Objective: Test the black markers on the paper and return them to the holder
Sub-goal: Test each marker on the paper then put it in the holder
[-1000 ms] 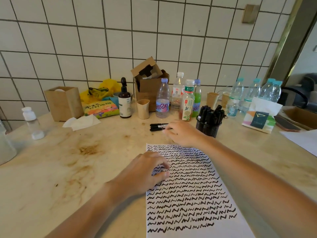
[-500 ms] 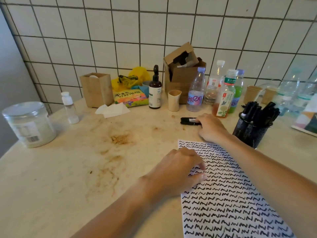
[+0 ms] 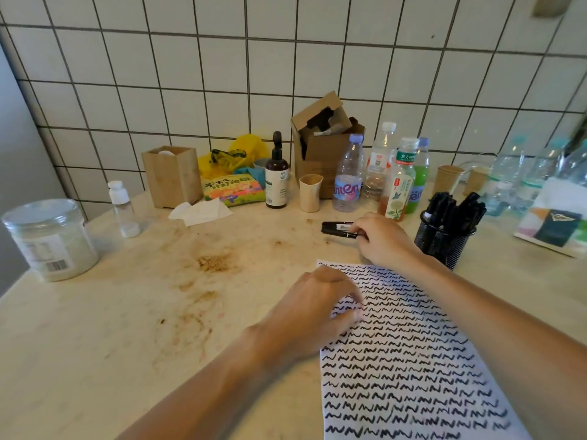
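Fingertips of the right hand (image 3: 382, 239) pinch the near end of the loose markers (image 3: 338, 229) lying on the counter (image 3: 127, 328), just beyond the paper (image 3: 413, 360). I count 2, though blur leaves that uncertain. The left hand (image 3: 317, 308) rests on the paper's upper left corner, fingers curled and pressing. Picking up for a test seems the step in hand. Next, lift 1 marker, uncap it, scribble, then drop it into the mesh holder (image 3: 443, 246) beside the wrist.

Soft, even daylight, faint shadows, wide-angle bending at edges, slight motion blur.
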